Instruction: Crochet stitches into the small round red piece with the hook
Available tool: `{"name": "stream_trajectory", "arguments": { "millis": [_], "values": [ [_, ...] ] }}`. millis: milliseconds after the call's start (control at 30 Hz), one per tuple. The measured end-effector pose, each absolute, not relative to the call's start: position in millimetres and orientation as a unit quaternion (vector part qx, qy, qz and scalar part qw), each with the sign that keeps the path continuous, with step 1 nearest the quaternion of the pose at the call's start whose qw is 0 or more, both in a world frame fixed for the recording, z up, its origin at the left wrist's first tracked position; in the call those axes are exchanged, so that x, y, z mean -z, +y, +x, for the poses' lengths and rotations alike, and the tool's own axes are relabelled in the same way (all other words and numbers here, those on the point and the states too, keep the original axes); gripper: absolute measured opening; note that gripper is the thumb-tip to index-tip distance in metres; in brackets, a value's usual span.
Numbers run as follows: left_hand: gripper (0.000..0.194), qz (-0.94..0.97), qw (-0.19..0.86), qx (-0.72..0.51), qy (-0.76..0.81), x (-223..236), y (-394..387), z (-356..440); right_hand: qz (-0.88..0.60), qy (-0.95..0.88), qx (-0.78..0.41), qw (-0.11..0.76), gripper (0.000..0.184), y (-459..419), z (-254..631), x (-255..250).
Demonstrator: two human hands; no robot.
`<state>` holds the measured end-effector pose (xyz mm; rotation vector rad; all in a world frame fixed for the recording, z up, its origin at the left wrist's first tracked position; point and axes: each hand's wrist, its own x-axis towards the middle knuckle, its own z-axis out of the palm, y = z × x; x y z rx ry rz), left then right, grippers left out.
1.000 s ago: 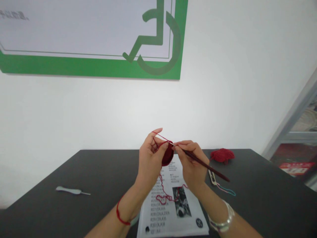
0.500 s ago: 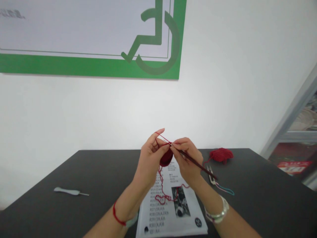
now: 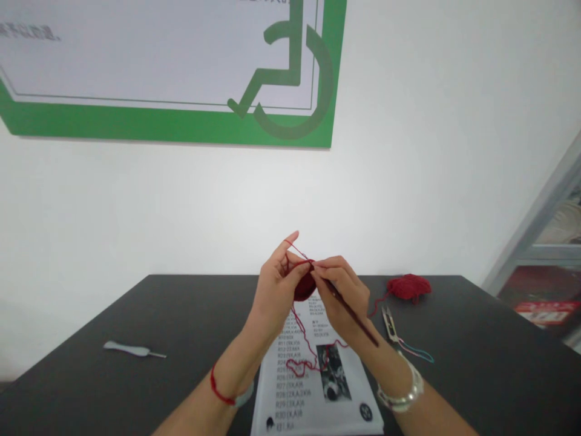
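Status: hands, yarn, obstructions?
Left hand pinching red crochet piece, yarn over raised finger. Right hand holding hook at its edge. Slack strand on paper; nothing visibly blocking.

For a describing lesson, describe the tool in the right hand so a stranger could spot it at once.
Find the dark table, then the right hand near its printed sheet. The brown tool slants through that hand, thin and dark, unlike the pale tool lying at the table's left.

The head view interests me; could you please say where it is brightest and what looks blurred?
Head view: the wall glows brightest above the table, dimming outward; at upper left, lettering on the sign is smeared; at far right, the label is too soft to read; at centre, the tip of the dark hook cannot be made out.
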<state>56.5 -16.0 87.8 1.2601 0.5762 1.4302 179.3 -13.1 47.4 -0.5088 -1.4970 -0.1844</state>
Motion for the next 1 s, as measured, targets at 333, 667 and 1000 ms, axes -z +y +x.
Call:
{"name": "stream_trajectory", "arguments": {
  "millis": [333,667,1000],
  "values": [
    [0.052,0.674,0.294,-0.61,0.296,-85.5,-14.8,48.9,-0.247,-0.659,-0.087,0.705,0.014,-28.1,187.5,-61.9],
    [0.043,0.673,0.254,-0.62,0.314,-89.2,-24.7,49.5,-0.272,-0.667,-0.065,0.69,0.014,-37.1,188.3,-67.9],
    [0.039,0.678,0.289,-0.6,0.311,-96.7,-20.7,42.5,-0.207,-0.689,-0.125,0.683,0.017,-33.5,196.0,-69.2]
  ]
}}
